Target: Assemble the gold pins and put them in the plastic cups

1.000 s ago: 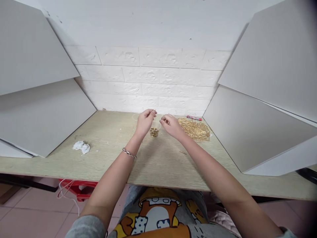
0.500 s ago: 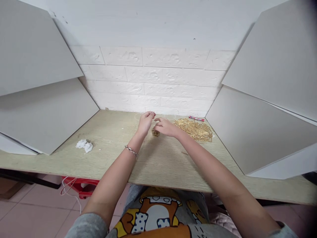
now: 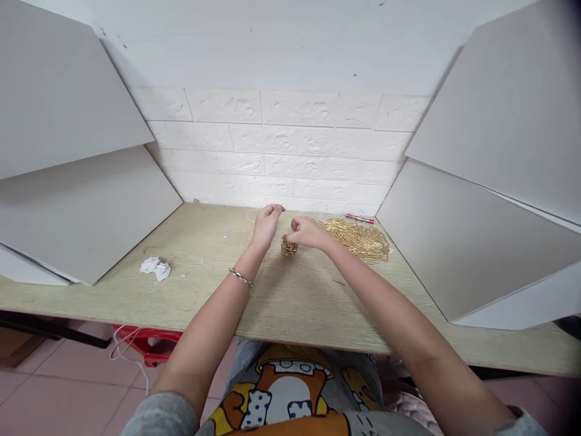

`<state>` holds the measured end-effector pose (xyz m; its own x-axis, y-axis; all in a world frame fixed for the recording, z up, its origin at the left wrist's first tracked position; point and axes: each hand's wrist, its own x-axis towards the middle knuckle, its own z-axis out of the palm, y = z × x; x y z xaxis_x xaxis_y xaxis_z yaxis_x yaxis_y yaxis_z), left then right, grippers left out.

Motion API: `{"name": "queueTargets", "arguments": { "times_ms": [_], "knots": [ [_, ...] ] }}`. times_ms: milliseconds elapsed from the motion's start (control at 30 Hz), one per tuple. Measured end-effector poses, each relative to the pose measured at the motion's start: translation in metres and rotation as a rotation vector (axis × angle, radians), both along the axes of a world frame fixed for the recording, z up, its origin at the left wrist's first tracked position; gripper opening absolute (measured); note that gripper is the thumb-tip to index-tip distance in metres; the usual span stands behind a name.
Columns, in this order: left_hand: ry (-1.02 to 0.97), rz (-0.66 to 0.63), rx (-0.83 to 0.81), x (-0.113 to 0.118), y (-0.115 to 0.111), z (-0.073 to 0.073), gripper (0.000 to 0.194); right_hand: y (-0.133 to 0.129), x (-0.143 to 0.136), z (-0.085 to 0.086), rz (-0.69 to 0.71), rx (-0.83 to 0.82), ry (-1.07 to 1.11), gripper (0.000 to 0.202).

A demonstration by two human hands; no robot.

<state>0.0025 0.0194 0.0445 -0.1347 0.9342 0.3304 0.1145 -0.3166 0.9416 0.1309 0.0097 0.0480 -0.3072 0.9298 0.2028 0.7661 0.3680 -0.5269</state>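
Note:
Near the back wall my left hand (image 3: 267, 226) is closed in a pinch; whatever sits between its fingertips is too small to make out. To its right, my right hand (image 3: 305, 232) has curled fingers gripping the top of a small gold lattice piece (image 3: 289, 249), which looks made of short gold tubes. The fingers cover part of that piece. Beyond my right hand lies a wide heap of thin gold tubes (image 3: 358, 240). Faint pale loops of thread (image 3: 255, 215) show on the table by the wall.
A red pen-like stick (image 3: 360, 218) lies behind the heap. On the left is a crumpled white tissue (image 3: 155, 267). One loose tube piece (image 3: 338, 282) rests near my right forearm. Grey panels (image 3: 91, 212) flank the table (image 3: 290, 309), and a red stool (image 3: 149, 345) is below.
My right hand has shifted slightly right with the gold lattice piece, showing more of it and widening the gap to my left hand. The left hand has barely moved.

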Motion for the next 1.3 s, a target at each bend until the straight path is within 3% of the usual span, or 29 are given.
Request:
{"name": "queueTargets", "arguments": {
  "times_ms": [500,767,1300],
  "knots": [
    [-0.018,-0.056,0.005,0.0015,-0.0033,0.0006,0.018,-0.0006,-0.0006,-0.0005,-0.039,-0.022,0.011,0.024],
    [-0.051,0.007,0.016,0.0023,-0.0025,0.0007,0.018,0.0002,-0.0029,-0.0005,-0.028,0.025,-0.043,0.024],
    [0.021,-0.006,0.040,0.0027,0.0002,-0.0024,0.019,0.0015,-0.0065,0.0005,-0.002,0.050,-0.056,0.030]
  ]
}}
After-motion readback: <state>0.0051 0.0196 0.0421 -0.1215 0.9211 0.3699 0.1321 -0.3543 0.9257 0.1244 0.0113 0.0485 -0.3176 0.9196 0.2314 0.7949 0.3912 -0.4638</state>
